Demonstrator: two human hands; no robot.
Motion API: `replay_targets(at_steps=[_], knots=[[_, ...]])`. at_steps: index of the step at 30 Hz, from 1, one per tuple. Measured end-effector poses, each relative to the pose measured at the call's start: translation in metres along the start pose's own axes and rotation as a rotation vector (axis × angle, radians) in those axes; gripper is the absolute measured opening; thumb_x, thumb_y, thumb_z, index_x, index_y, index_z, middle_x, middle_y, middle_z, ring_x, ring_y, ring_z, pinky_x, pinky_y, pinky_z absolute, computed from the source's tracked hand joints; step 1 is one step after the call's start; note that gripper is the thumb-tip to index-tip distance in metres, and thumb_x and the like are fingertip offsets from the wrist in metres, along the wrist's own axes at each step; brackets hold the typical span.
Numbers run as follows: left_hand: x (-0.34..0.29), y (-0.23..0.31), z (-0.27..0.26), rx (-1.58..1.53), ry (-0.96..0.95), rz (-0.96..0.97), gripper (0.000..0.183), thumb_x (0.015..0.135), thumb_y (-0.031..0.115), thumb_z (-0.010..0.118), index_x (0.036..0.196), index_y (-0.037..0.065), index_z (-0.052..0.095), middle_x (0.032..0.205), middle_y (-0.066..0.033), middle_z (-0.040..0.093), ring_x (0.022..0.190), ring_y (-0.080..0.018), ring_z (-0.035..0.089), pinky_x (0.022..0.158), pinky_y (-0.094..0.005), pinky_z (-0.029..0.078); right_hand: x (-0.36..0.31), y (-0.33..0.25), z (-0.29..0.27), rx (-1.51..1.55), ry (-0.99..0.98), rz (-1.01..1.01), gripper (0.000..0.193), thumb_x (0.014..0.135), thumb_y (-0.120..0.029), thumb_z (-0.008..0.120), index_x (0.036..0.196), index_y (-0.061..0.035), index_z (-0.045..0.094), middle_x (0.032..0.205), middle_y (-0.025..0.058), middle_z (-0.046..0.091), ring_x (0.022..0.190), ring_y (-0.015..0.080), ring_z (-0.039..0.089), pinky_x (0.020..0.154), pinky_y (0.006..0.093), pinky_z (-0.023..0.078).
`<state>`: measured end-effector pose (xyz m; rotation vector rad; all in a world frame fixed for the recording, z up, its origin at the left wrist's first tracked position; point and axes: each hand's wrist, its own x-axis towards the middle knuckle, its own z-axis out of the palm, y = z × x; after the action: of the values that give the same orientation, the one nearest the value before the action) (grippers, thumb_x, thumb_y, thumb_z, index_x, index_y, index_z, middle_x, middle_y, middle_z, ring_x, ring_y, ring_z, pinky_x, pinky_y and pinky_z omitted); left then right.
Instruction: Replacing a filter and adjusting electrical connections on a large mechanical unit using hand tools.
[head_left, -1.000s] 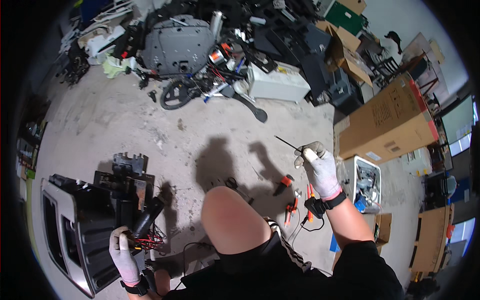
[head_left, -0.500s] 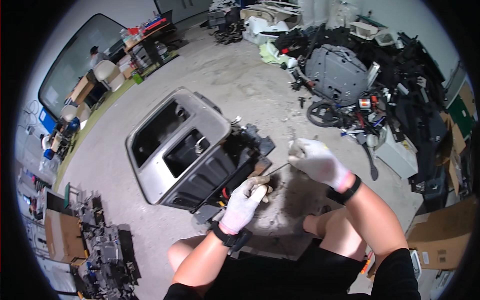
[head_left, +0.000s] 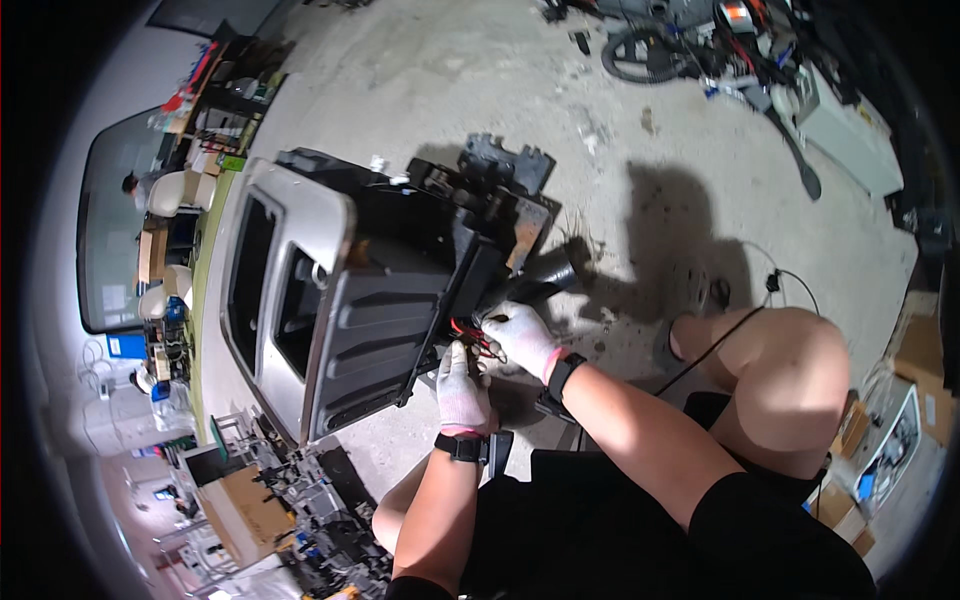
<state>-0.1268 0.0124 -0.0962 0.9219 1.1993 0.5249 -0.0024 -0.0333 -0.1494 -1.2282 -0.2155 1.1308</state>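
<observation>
A large console-like unit lies tilted on the floor to my left, with a grey frame (head_left: 300, 232) around two openings and a black ribbed side wall (head_left: 385, 325). Metal brackets (head_left: 505, 160) and a dark cylinder (head_left: 548, 275) stick out at its right end. Both hands wear white gloves and meet at the unit's near lower edge. My right hand (head_left: 522, 338) pinches at red wires (head_left: 468, 328) there. Just below it, my left hand (head_left: 465, 390) has its fingers curled close to the same wires; what they hold is hidden.
A thin black cable (head_left: 715, 345) runs across my right leg. A steering wheel (head_left: 640, 56) and a pale box (head_left: 850, 135) lie in the heap at the far right. Cardboard boxes (head_left: 245, 515) and metal parts stand at lower left. Beyond, a person (head_left: 135, 188) sits by the windshield (head_left: 120, 230).
My view has turned and come nearer the unit. My right hand has moved from the air on the right to the red wires, beside my left hand.
</observation>
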Motion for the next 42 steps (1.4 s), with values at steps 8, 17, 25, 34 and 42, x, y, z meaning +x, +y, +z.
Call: replay_targets(at_steps=[8, 17, 25, 34, 42], knots=[[0.022, 0.007, 0.040, 0.215, -0.011, -0.138, 0.028, 0.104, 0.031, 0.046, 0.102, 0.010, 0.064, 0.072, 0.0010, 0.060, 0.056, -0.0091, 0.051, 0.052, -0.0226, 0.044, -0.026, 0.048, -0.001, 0.241, 0.001, 0.087, 0.021, 0.098, -0.022, 0.056, 0.110, -0.0067, 0.065, 0.079, 0.0045, 0.066, 0.060, 0.0115, 0.059, 0.057, 0.0285, 0.049], [0.042, 0.012, 0.064, 0.185, 0.010, -0.142, 0.028, 0.104, 0.033, 0.048, 0.098, 0.011, 0.065, 0.067, 0.0055, 0.052, 0.054, -0.0057, 0.040, 0.050, -0.0204, 0.033, -0.010, 0.010, -0.021, 0.436, -0.106, 0.109, 0.026, 0.101, -0.028, 0.053, 0.091, -0.0052, 0.063, 0.076, -0.0001, 0.063, 0.068, 0.0074, 0.056, 0.064, 0.0259, 0.047], [0.060, 0.036, 0.093, 0.092, -0.088, -0.253, 0.027, 0.101, 0.033, 0.057, 0.106, 0.009, 0.069, 0.076, 0.0060, 0.057, 0.065, -0.0038, 0.049, 0.059, -0.0185, 0.042, 0.010, 0.003, -0.024, 0.204, 0.102, -0.258, 0.023, 0.096, -0.021, 0.059, 0.092, 0.0020, 0.064, 0.079, 0.0188, 0.064, 0.077, 0.0319, 0.065, 0.069, 0.0372, 0.049], [0.074, 0.023, 0.113, 0.289, 0.068, -0.133, 0.030, 0.102, 0.032, 0.054, 0.101, 0.006, 0.067, 0.077, 0.0030, 0.061, 0.063, -0.0039, 0.051, 0.056, -0.0188, 0.039, 0.037, 0.000, -0.035, -0.321, 0.245, -0.436, 0.026, 0.097, -0.023, 0.054, 0.091, 0.0008, 0.064, 0.082, 0.0181, 0.066, 0.078, 0.0345, 0.066, 0.068, 0.0412, 0.051], [0.075, 0.028, 0.116, 0.302, 0.080, -0.162, 0.027, 0.103, 0.029, 0.051, 0.100, 0.007, 0.066, 0.084, 0.0008, 0.063, 0.073, -0.0068, 0.056, 0.066, -0.0207, 0.046, 0.042, -0.011, -0.040, 0.076, -0.147, -0.010, 0.025, 0.097, -0.015, 0.048, 0.114, -0.0007, 0.061, 0.099, 0.0167, 0.064, 0.092, 0.0333, 0.063, 0.077, 0.0420, 0.052]])
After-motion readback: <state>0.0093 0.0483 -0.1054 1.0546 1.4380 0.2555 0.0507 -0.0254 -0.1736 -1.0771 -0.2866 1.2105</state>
